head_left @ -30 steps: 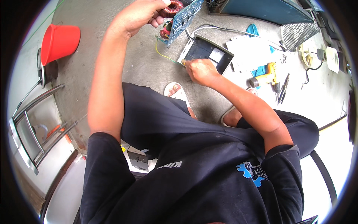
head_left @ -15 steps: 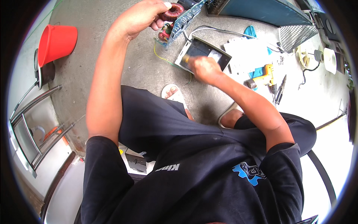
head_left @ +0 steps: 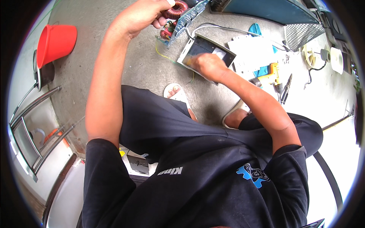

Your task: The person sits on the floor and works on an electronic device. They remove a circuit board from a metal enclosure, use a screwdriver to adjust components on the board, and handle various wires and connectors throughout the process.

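Note:
My left hand (head_left: 138,18) is closed on an upright blue circuit board (head_left: 186,22), its thumb on a copper-wound coil (head_left: 176,13). Wires trail from the board beside a shallow metal case (head_left: 201,45) with a dark interior. My right hand (head_left: 209,65) is over the case's near left part, fingers curled on a small yellowish tool (head_left: 192,60), which is blurred and mostly hidden. A yellow-green wire (head_left: 165,56) runs under the case. Right of the case lie a white panel (head_left: 247,51), a yellow drill (head_left: 272,76) and black pen-like tools (head_left: 287,91).
A red bucket (head_left: 56,43) stands at left, above a chrome-tube frame (head_left: 28,129). A large blue-grey metal housing (head_left: 262,11) with grille is at top right, near cream fan parts (head_left: 334,60) and a teal cloth (head_left: 254,30). My sandalled feet (head_left: 175,91) are below the case.
My right hand and the small tool have moved slightly right and down within the case, blurred as they move. My left hand still holds the board.

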### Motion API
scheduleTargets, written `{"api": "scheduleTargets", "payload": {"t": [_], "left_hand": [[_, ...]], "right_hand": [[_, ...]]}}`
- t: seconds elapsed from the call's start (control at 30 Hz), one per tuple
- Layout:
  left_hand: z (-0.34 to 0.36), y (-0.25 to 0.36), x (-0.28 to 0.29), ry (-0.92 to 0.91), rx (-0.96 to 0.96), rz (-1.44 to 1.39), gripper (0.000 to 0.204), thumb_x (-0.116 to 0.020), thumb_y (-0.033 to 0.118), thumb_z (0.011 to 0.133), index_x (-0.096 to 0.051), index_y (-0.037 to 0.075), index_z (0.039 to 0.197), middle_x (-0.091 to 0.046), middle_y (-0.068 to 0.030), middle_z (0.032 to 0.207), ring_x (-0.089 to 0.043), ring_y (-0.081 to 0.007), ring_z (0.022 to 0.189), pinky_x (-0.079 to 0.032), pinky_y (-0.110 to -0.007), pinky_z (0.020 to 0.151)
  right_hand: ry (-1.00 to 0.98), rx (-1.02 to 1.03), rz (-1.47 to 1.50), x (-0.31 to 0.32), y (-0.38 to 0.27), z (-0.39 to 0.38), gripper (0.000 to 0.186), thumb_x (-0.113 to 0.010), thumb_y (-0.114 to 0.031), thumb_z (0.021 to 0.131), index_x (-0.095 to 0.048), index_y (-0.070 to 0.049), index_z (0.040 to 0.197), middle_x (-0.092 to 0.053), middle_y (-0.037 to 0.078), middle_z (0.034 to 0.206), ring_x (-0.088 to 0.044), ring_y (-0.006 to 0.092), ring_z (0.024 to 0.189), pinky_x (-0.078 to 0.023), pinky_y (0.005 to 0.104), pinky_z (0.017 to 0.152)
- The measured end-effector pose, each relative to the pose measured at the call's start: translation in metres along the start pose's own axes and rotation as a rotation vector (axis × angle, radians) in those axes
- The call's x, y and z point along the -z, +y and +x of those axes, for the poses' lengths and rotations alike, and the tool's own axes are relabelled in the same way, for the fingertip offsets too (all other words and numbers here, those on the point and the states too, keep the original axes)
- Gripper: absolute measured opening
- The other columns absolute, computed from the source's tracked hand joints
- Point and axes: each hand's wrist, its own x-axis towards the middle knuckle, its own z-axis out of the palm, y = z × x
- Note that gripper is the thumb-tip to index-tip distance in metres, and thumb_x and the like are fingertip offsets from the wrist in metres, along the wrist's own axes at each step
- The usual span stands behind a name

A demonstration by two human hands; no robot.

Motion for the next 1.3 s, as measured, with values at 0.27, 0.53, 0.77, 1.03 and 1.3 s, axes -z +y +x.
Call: {"api": "scheduleTargets", "payload": {"t": [0.27,0.53,0.77,1.03,1.3], "left_hand": [[-0.003,0.001,0.001,0.012,0.056,-0.066,0.036,-0.058,0.034,0.112,-0.076,0.003,0.115,-0.072,-0.0004,0.089,-0.062,-0.0082,0.069,-0.052,-0.026,0.063],[0.002,-0.004,0.011,0.005,0.018,0.025,0.039,-0.06,0.041,0.112,-0.074,0.006,0.121,-0.069,0.0027,0.097,-0.058,-0.0073,0.082,-0.049,-0.026,0.076],[0.003,-0.002,0.007,0.025,-0.024,0.095,0.037,-0.059,0.041,0.112,-0.075,0.008,0.119,-0.068,0.0055,0.094,-0.056,-0.0038,0.079,-0.048,-0.024,0.074],[-0.008,0.022,-0.004,-0.011,-0.018,-0.091,0.035,-0.06,0.03,0.111,-0.075,-0.001,0.118,-0.073,-0.0025,0.09,-0.064,-0.0093,0.067,-0.053,-0.025,0.062],[-0.003,0.023,-0.01,0.005,-0.041,-0.003,0.035,-0.06,0.033,0.111,-0.075,0.002,0.117,-0.071,0.0003,0.09,-0.061,-0.0075,0.07,-0.051,-0.025,0.065]], "right_hand": [[0.004,-0.21,0.12,0.013,0.003,0.015,0.027,-0.067,-0.03,0.1,-0.08,-0.007,0.103,-0.079,0.02,0.101,-0.075,0.0412,0.101,-0.059,0.0538,0.088],[-0.204,-0.253,0.032,0.05,-0.018,0.018,0.027,-0.067,-0.023,0.093,-0.081,-0.001,0.102,-0.079,0.024,0.109,-0.077,0.0415,0.105,-0.062,0.0495,0.09],[-0.41,-0.311,-0.102,0.065,-0.009,-0.015,0.025,-0.072,-0.013,0.083,-0.082,0.001,0.101,-0.081,0.022,0.106,-0.079,0.0381,0.1,-0.063,0.0486,0.085],[-0.388,-0.303,-0.194,0.071,0.007,-0.041,0.028,-0.073,-0.024,0.091,-0.082,0.0,0.102,-0.08,0.02,0.1,-0.078,0.0391,0.1,-0.062,0.0474,0.087],[-0.318,-0.403,-0.181,0.151,0.056,-0.088,0.027,-0.072,-0.021,0.081,-0.081,0.005,0.082,-0.075,0.021,0.074,-0.073,0.0352,0.068,-0.058,0.0446,0.071]]}}
